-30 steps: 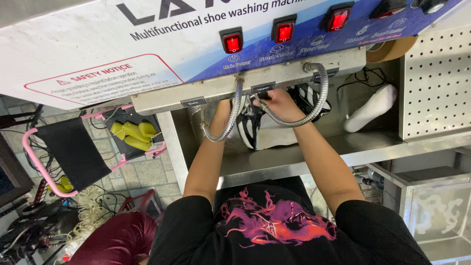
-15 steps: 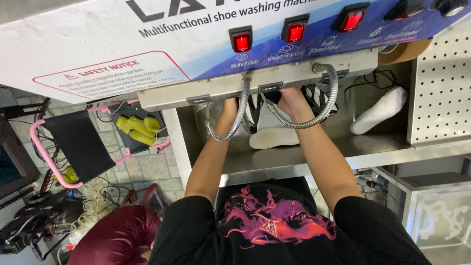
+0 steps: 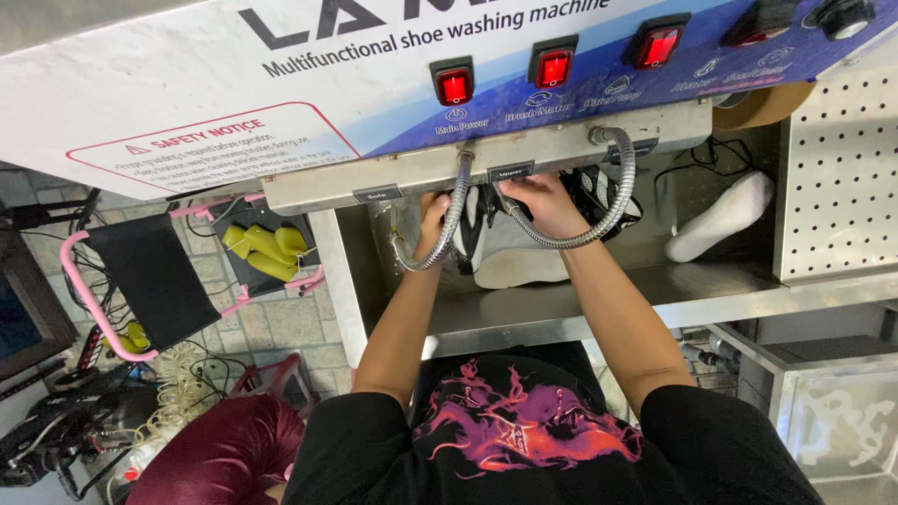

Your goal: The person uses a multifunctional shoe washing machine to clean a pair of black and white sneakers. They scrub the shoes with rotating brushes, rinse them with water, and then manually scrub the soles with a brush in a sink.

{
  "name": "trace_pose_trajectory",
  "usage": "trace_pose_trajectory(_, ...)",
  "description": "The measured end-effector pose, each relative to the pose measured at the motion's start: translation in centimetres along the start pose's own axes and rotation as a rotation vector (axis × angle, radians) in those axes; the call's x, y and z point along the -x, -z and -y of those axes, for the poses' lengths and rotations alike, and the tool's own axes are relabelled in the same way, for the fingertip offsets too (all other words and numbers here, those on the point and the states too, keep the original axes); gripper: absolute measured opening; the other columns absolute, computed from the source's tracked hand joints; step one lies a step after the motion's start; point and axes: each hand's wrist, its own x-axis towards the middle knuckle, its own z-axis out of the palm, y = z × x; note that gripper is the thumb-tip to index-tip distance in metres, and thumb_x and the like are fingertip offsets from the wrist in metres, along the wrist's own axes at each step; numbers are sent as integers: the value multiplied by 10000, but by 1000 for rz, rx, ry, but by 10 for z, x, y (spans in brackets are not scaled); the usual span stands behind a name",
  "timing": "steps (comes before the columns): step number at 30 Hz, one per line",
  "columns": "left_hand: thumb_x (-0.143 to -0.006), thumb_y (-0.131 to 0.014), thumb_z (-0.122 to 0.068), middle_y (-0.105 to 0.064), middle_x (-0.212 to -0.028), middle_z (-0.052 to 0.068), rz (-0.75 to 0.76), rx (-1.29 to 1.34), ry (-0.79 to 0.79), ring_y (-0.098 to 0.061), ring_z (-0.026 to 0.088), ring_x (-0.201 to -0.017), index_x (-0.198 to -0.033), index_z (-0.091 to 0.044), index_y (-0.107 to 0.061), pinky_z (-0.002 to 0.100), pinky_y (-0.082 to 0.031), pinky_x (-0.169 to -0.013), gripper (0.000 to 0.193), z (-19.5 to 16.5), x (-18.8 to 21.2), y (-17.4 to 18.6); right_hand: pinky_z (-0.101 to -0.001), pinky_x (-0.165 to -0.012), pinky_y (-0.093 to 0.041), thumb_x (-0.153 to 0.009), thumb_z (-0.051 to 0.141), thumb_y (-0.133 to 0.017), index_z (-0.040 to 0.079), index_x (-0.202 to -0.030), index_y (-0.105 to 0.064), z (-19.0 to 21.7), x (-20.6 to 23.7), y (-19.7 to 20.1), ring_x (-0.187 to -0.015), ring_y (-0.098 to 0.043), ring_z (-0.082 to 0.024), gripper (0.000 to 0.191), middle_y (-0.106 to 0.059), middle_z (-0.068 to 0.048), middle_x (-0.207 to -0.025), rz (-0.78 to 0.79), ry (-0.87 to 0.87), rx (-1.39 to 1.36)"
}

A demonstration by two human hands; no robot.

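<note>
Head-camera view, looking down over a black printed shirt (image 3: 524,435) into the steel basin (image 3: 524,313) of a shoe-cleaning machine. Both forearms reach forward under the machine's control panel (image 3: 561,84), which carries three lit red rocker switches (image 3: 552,67).

The right hand (image 3: 543,201) lies on top of a black-and-white sneaker (image 3: 524,248), its fingers curled down over the upper in a closed grip. The left hand (image 3: 433,220) is at the heel end of the same sneaker; its fingers appear wrapped around the shoe, though a flexible metal hose (image 3: 449,220) crosses in front and the grip cannot be told for certain. The sneaker is held on its side just above the basin floor, white sole facing the person, directly beneath the panel's lower edge.

A second flexible metal hose (image 3: 617,196) loops from a fitting on the panel down behind the right hand. A white sock-like item (image 3: 720,220) lies to the right in the basin, well apart from the sneaker. A perforated white panel (image 3: 842,168) closes off the right side.

On the tiled floor at left stand a pink-framed cart (image 3: 140,281), a tray with yellow shoe trees (image 3: 262,248), and a dark red stool (image 3: 224,458).
</note>
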Motion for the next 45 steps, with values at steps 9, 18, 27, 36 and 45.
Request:
trace_pose_trajectory(9,-1015,-590,-306,-699,-918,71,20,59,228,-641,152,-817,-1104,23,-719,289,-504,-731,364,24,-18,22,-332,-853,-547,-906,95,-744,-26,-1189,-709,17,1,0,-976,-695,-186,310,-749,-81,-1092,6,-224,112)
trace_pose_trajectory(18,-884,-522,-527,-621,-1366,252,377,510,406,-634,436,-1214,-1417,27,-537,697,-528,-960,769,-36,24,-34,-342,-919,-555,-952,154,-741,17,-1206,-706,44,27,21,-995,-711,-189,291,-754,-57,-1087,0,127,792)
trace_pose_trajectory(27,-674,-700,-204,-584,-1431,85,192,129,358,-622,275,-1232,-1460,-187,-453,439,-492,-1043,824,-30,36,-36,-353,-1057,-491,-1079,125,-579,-26,-1390,-502,-8,-36,21,-1224,-572,-201,355,-602,-94,-1354,-175,23,-201)
trace_pose_trajectory(36,-831,-862,-209,-719,-1141,108,360,-651,-37,-655,149,-1071,-1217,80,-632,324,-556,-969,534,-4,-11,-40,-362,-996,-505,-1024,46,-582,-17,-1257,-548,-21,-48,-23,-1136,-602,-205,244,-617,-95,-1229,-401,382,295)
trace_pose_trajectory(45,-946,-760,-122,-734,-955,-7,294,-451,123,-655,86,-872,-1079,-30,-731,268,-526,-793,164,23,5,-10,-440,-839,-443,-1014,224,-745,-93,-1192,-592,-6,36,-1,-932,-506,-260,395,-544,-139,-1012,-396,-15,156)
